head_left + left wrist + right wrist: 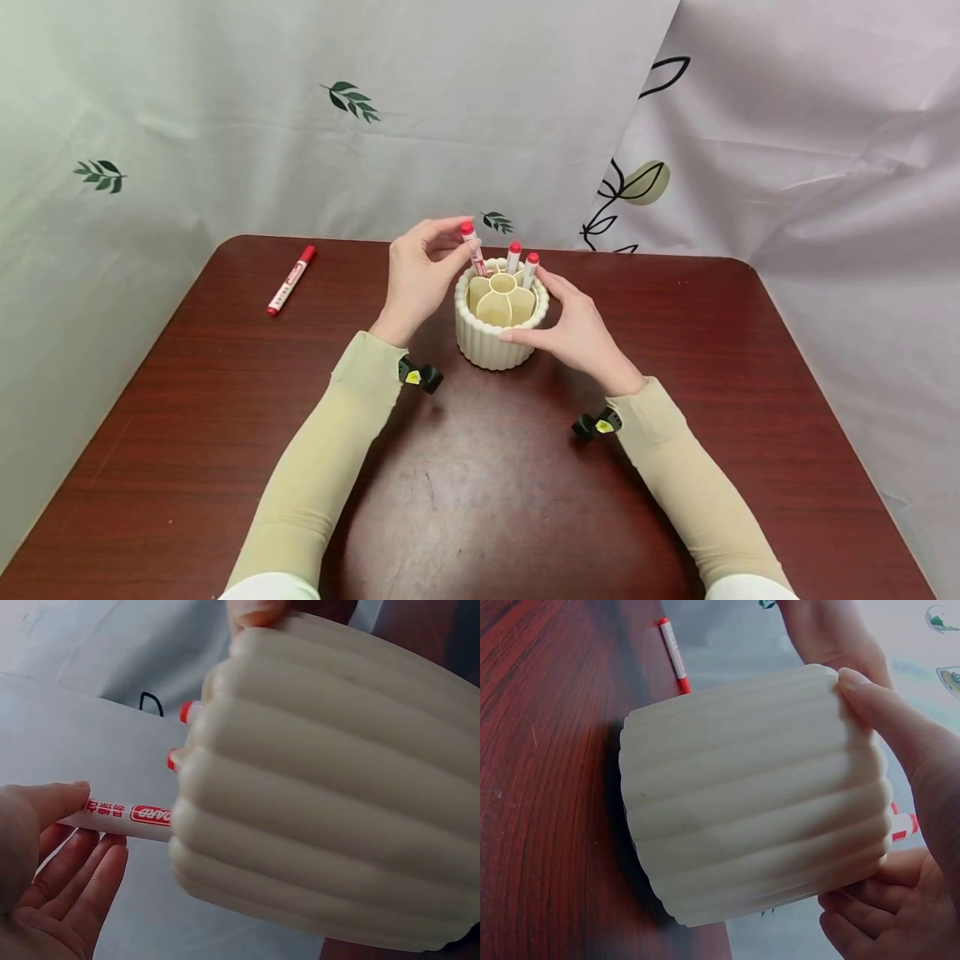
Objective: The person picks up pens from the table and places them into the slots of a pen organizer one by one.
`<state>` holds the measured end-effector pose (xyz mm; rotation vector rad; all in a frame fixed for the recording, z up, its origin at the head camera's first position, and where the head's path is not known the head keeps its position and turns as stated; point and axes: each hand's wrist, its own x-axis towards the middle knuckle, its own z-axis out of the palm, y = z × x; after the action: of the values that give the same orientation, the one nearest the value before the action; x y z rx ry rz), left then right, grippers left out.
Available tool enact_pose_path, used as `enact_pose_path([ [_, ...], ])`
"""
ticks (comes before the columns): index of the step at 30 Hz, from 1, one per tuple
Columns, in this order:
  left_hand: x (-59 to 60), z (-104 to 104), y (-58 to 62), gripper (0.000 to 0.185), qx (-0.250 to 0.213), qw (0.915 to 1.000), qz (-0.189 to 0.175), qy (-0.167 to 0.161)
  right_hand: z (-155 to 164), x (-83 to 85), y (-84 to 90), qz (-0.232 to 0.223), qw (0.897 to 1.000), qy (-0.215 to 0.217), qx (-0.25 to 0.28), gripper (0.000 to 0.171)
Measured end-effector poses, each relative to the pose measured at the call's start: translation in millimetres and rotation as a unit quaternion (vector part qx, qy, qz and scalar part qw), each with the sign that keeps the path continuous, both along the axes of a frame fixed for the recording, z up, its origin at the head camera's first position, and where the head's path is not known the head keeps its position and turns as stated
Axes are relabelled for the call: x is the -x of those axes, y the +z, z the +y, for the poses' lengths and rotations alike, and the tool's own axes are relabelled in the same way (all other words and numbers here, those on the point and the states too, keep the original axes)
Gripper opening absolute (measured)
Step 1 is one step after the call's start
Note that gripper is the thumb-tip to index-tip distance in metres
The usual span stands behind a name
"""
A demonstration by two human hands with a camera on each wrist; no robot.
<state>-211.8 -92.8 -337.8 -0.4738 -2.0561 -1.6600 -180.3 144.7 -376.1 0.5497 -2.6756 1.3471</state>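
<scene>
A cream ribbed pen holder (495, 342) with petal-shaped compartments stands mid-table. My left hand (454, 237) pinches a white marker with a red cap (473, 248) near its top. The marker tilts, its lower end inside a left compartment. In the left wrist view the thumb and fingers (67, 825) grip that marker (135, 814) beside the holder's wall (330, 795). Two more red-capped markers (521, 262) stand in the back compartments. My right hand (555, 323) curls round the holder's right side, thumb in front; in the right wrist view that thumb (877, 712) presses the ribbed wall (750, 817).
One more red-capped marker (291, 280) lies loose on the dark red wooden table (225, 433) at the far left, also visible as marker (673, 654). Leaf-printed cloth (375, 125) hangs behind and along both sides of the table.
</scene>
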Motion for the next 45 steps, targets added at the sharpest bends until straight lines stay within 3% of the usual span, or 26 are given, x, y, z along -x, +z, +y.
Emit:
enact_pose_path([
  [19, 0.1, 2, -22.4, 0.032, 0.029, 0.9987, -0.042, 0.0, 0, -0.3, -0.3, -0.004, 1.0, 0.002, 0.003, 0.112],
  [27, -1.2, -6, -20.4, 0.037, 0.011, 0.9993, -0.035, 0.0, 0, -0.4, -0.6, -0.007, 1.0, -0.001, 0.001, 0.113],
  [30, -7.0, -11, -13.2, 0.037, 0.005, 0.9992, -0.036, 0.013, 0, -0.9, 0.2, -0.009, 1.0, -0.003, -0.004, 0.114],
  [36, -29.8, -30, 9.8, 0.033, 0.006, 0.9979, -0.044, 0.048, 1, -2.8, 1.3, 0.002, 1.0, -0.005, -0.015, 0.113],
  [45, -35.6, -91, 7.7, 0.034, 0.015, 0.9895, -0.08, 0.12, 4, -9.8, 0.8, 0.014, 1.0, -0.01, -0.023, 0.102],
])
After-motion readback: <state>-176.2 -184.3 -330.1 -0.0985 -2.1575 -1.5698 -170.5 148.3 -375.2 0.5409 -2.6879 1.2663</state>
